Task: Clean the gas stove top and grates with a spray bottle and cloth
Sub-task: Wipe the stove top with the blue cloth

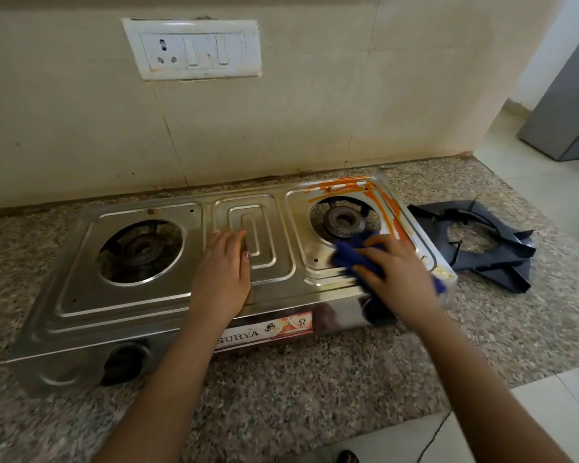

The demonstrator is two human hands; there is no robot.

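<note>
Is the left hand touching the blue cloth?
Apart. The head view shows the left hand flat on the stove, with bare steel between it and the blue cloth.

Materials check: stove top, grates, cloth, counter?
stove top: likely stainless steel, shiny; its front reflects the cloth.
grates: dark matte metal, probably painted or enamelled.
cloth: soft blue fabric, bunched under the right hand; fibre unclear.
counter: speckled polished stone, granite-like.

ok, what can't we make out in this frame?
Head view:
- stainless steel stove top under the blue cloth: covered by cloth and right hand.
- stacked black metal grates: count unclear, overlapping.
- front label small print: blurred.
- spray bottle: not in frame.
</note>
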